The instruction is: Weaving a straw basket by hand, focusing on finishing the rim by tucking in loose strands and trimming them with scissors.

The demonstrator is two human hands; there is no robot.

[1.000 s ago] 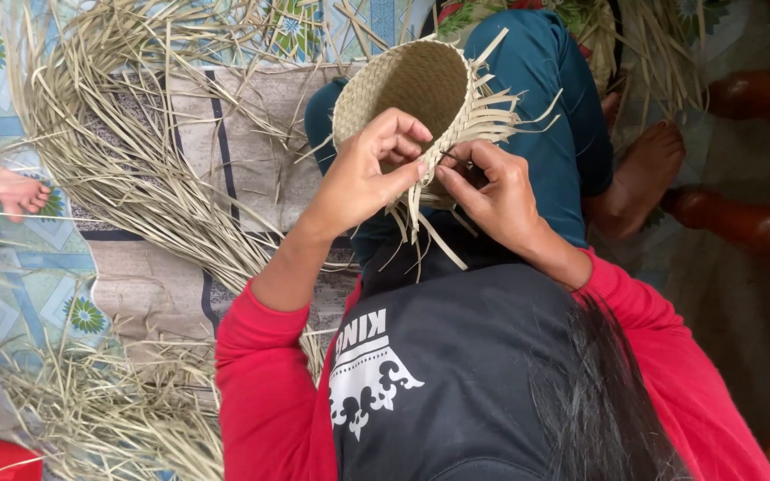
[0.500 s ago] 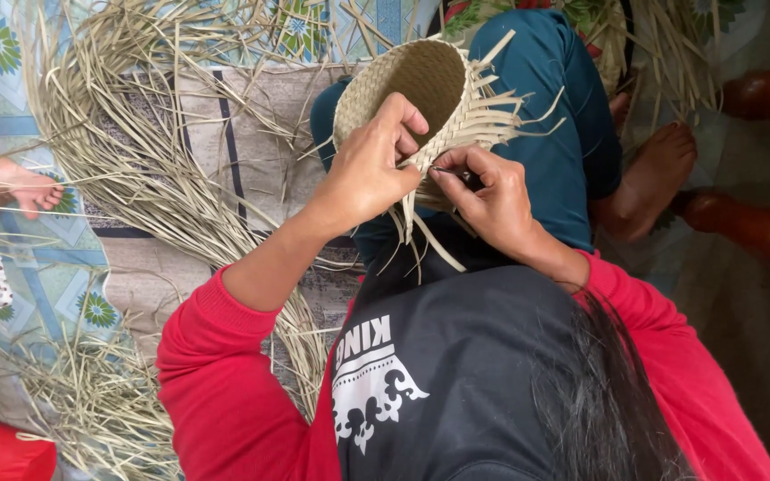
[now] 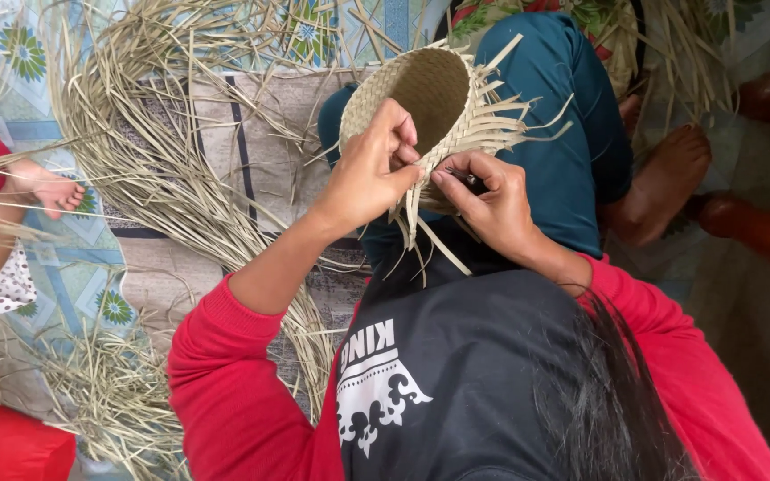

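A small woven basket (image 3: pixel 425 93) of pale dried leaf strips rests on my lap, its opening facing up and loose strip ends sticking out around its rim. My left hand (image 3: pixel 367 174) grips the near rim, fingers curled over the edge. My right hand (image 3: pixel 492 200) sits right beside it and pinches a loose strip (image 3: pixel 412 218) at the same part of the rim. The two hands almost touch. Several strip ends hang down below them over my blue trousers (image 3: pixel 572 151).
A big heap of loose dried strips (image 3: pixel 162 178) lies on the patterned mat (image 3: pixel 64 267) to the left. Another person's bare foot (image 3: pixel 46 189) shows at the left edge. My own foot (image 3: pixel 661 183) and brown wooden legs (image 3: pixel 759 227) are at the right.
My left hand has shifted along the rim closer to the right hand, and both hands now pinch at the same spot. The basket has hardly moved.
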